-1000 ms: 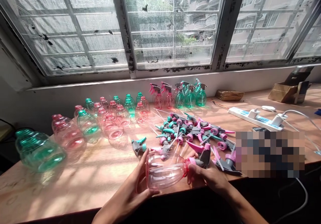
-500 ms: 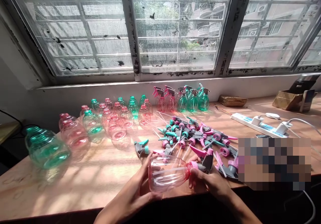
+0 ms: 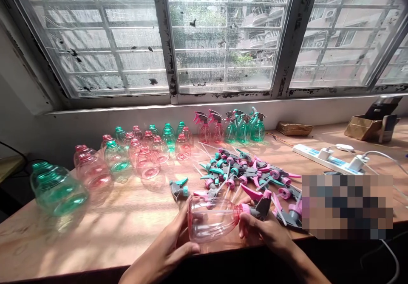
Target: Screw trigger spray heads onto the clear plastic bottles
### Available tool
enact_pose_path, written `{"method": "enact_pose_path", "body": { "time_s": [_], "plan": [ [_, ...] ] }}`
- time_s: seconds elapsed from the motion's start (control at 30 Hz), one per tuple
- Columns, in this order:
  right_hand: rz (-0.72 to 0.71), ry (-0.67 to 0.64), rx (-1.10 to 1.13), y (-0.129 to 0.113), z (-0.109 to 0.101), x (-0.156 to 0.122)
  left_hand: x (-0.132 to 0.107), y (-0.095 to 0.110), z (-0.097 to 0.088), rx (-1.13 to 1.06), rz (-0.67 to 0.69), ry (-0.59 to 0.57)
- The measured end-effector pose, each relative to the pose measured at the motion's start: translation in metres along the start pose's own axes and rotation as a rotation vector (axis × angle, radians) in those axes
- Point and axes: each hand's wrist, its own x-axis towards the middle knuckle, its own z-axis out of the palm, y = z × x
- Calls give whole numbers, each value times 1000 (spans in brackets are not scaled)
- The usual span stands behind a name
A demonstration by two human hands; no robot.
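Note:
A clear pink spray bottle (image 3: 212,222) lies sideways between my hands above the table's front edge, its base to the left. My left hand (image 3: 178,233) is wrapped around the base end. At the neck, my right hand (image 3: 259,229) has its thumb and fingers closed on the pink collar of the grey and pink spray head (image 3: 259,203). The head sits on the bottle mouth, with its tube inside the bottle. Just beyond lies a pile of loose pink, teal and grey spray heads (image 3: 236,169). A single teal and grey spray head (image 3: 179,188) rests left of the pile.
Open green and pink bottles (image 3: 148,163) stand in rows on the left of the wooden table (image 3: 127,229). Pink and green bottles with heads (image 3: 245,129) stand by the wall. A white power strip (image 3: 328,158), a brown packet (image 3: 295,129) and a cardboard box (image 3: 360,127) are at right.
The bottle stays in nearly the same place in both hands. My left thumb has shifted slightly left along the bottle, and the view has moved very little.

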Motion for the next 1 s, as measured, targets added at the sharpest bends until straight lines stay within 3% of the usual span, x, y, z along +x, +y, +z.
{"method": "enact_pose_path", "body": {
  "time_s": [0.27,0.6,0.83,1.0],
  "plan": [
    [21,-24,97,-2,3,1,5,3,5,-145,7,-1],
    [38,-40,36,-5,4,1,3,7,4,-85,21,7],
    [27,23,63,-3,5,1,1,-2,2,-1,-5,30],
    [39,37,95,-3,6,1,1,1,5,-62,19,18]
  ]
}}
